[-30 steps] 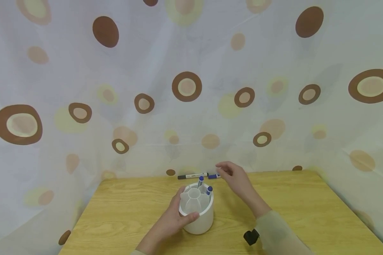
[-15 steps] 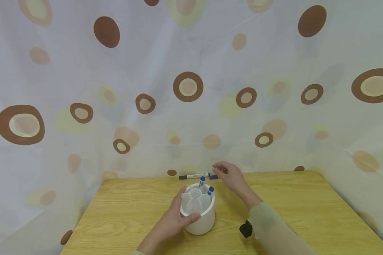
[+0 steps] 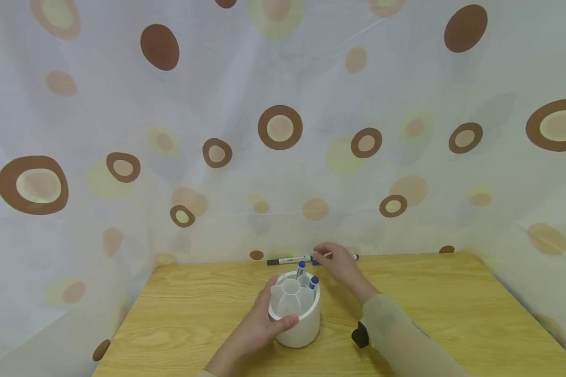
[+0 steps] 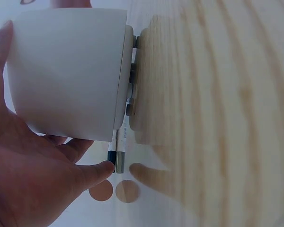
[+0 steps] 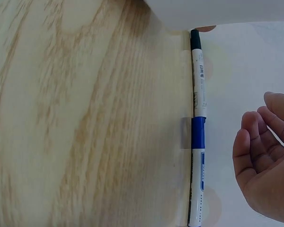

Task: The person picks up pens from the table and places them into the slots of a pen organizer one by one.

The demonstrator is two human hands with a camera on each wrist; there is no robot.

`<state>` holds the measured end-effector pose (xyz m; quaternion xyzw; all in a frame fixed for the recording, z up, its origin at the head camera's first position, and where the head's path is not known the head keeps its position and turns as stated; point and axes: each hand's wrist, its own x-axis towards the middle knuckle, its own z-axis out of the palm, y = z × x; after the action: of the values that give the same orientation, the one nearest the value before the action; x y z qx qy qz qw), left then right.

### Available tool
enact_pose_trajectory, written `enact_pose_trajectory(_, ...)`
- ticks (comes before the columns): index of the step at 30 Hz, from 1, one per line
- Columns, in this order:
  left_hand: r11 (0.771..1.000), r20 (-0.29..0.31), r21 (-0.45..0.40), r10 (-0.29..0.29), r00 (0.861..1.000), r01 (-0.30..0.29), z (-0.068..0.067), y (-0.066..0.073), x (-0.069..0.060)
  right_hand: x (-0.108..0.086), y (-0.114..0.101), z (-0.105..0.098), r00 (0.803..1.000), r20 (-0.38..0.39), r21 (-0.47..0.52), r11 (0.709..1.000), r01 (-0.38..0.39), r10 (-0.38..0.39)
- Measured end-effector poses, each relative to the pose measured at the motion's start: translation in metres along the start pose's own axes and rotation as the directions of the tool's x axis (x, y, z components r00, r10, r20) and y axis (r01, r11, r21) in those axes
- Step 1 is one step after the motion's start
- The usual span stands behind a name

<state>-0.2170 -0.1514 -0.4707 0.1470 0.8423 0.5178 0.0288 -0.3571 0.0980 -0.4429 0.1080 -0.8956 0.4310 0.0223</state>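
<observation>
My left hand [image 3: 257, 327] grips a white round pen holder [image 3: 302, 330] from its left side, thumb across the near wall. Two blue-capped markers [image 3: 301, 266] stand in its compartments. In the left wrist view the hand [image 4: 33, 175] wraps the smooth white wall [image 4: 68, 71]. At the table's back edge, my right hand [image 3: 341, 267] is over a blue-capped marker [image 5: 197, 184]. The right wrist view shows this hand [image 5: 270, 161] with loosely bent fingers, apart from the marker and holding nothing. A black-capped marker [image 5: 199, 85] lies end to end with the blue-capped one.
The wooden table [image 3: 188, 314] meets a spotted pale curtain [image 3: 236, 220] just behind the two lying markers. A black object [image 3: 360, 335] sits at the right sleeve's wrist.
My right hand has shifted slightly left and lower over the blue-capped marker, whose far right end now shows beyond the hand. The left hand keeps its grip on the holder.
</observation>
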Motion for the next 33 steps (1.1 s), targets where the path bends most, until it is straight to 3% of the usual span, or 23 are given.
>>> enact_pose_trajectory(15, 1.0, -0.006, -0.014, 0.002, 1.0, -0.002, 0.0, -0.003, -0.001, 0.009, 0.014, 0.018, 0.996, 0.081, 0.005, 0.999, 0.034, -0.034)
enact_pose_trajectory(24, 1.0, -0.004, -0.014, 0.016, 1.0, -0.016, 0.0, -0.003, 0.0, 0.011, 0.019, 0.023, 0.987, 0.158, 0.084, 0.995, -0.05, 0.036)
enact_pose_trajectory(33, 1.0, -0.002, -0.005, 0.021, 1.0, -0.021, -0.001, -0.005, 0.001, 0.021, 0.028, 0.027, 0.984, 0.181, 0.021, 1.0, 0.0, -0.003)
